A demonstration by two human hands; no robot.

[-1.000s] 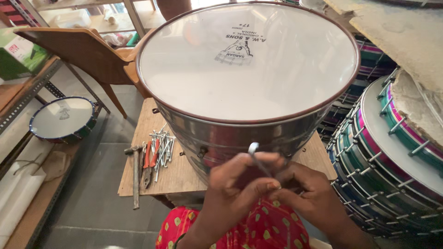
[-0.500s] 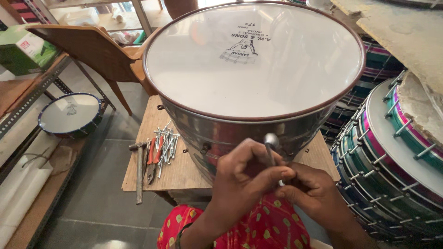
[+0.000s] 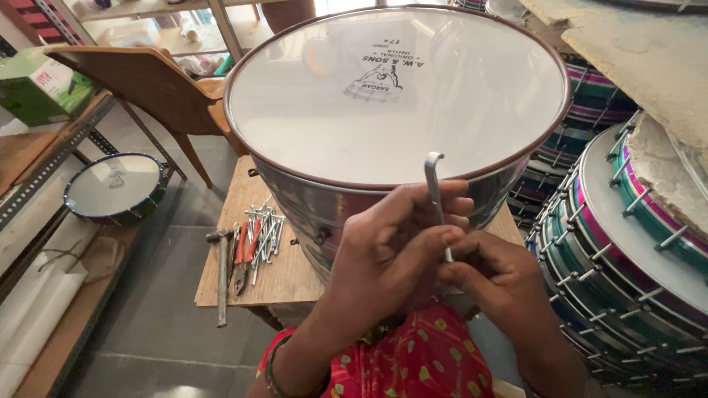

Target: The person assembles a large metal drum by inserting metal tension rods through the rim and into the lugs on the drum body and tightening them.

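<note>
At the tabletop, head view: a person works close against a large steel drum, both hands raised before its near wall.
Left hand (image 3: 394, 258): grip closed around the shank of a metal hook rod (image 3: 435, 193), fingers wrapped over it.
Right hand (image 3: 498, 291): grip pinched on the lower end of the same rod, just under the left hand, the two hands touching.
Hook rod: upright, its bent top standing level with the drum's rim (image 3: 516, 163) but not caught over it; its lower end is hidden by the fingers.
Drum (image 3: 398, 96): white skin seated under a dark red hoop; steel shell (image 3: 310, 214) carries small lugs on the near side, with no rods seen fitted there.
Spare rods (image 3: 264, 225): a loose heap lying on the wooden tabletop (image 3: 287, 276), left of the drum.
Tools: red-handled pliers (image 3: 242, 254) and a hammer (image 3: 221, 276) beside the heap.
Progress, as judged: skin and hoop are on; hooking and tightening look barely begun, with most rods unused.
Surroundings: small blue-rimmed drum (image 3: 114, 188) on the floor at left; stacked coloured drums (image 3: 627, 243) at right; wooden chair (image 3: 151, 85) behind.
</note>
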